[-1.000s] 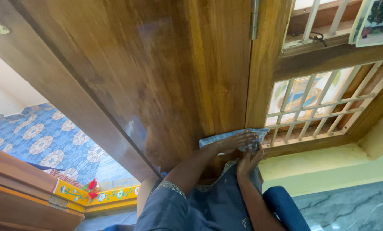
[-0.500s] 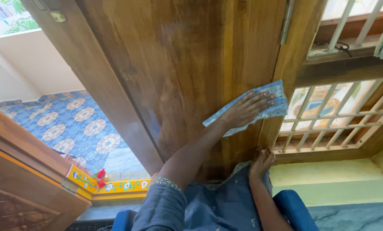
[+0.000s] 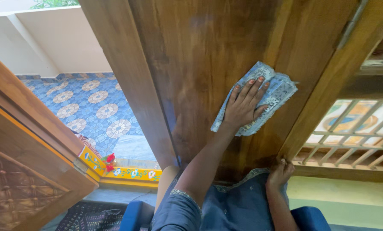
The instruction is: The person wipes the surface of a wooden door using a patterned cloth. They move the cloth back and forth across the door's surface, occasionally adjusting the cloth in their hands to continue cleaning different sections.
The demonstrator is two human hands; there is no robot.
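My left hand (image 3: 243,107) lies flat, fingers spread, on a blue patterned cloth (image 3: 277,92) and presses it against the brown wooden door (image 3: 200,55), near its hinged side. My right hand (image 3: 280,173) is lower down. Its fingers curl against the foot of the wooden door frame (image 3: 324,98), beside the window grille. Below both arms I see my blue garment (image 3: 234,205).
A window with a pale metal grille (image 3: 349,145) is on the right, above a yellow-green wall (image 3: 349,201). Left of the door are a blue tiled floor (image 3: 89,107) outside, a painted yellow threshold (image 3: 127,173) and a carved wooden door leaf (image 3: 25,171). Blue chair parts (image 3: 136,216) sit at the bottom.
My left hand has slid the cloth up the door from its bottom edge. My right hand let go of the cloth and settled at the foot of the frame. The view shifted.
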